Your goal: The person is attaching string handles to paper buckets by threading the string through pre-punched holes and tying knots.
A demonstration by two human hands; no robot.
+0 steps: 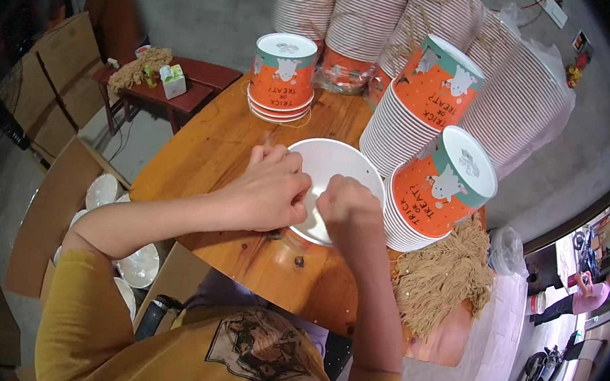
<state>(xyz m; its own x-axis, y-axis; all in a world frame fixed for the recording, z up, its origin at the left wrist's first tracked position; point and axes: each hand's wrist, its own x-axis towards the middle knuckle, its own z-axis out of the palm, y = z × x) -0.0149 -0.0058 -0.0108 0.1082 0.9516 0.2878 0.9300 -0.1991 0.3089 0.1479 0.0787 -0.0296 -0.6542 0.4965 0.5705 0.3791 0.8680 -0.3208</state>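
- small white-green carton (174, 80) on the red side table (206, 74), far left
- flattened brown cardboard boxes (66, 79) along the left wall
- clear plastic wrap (545, 63) around cup stacks, bench's far right

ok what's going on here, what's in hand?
A person at a round wooden table has both hands on a white paper bucket. The left hand grips its near rim; the right hand is closed at the rim too. Stacks of orange printed buckets lie beside it, and a pile of tan string sits at the right.
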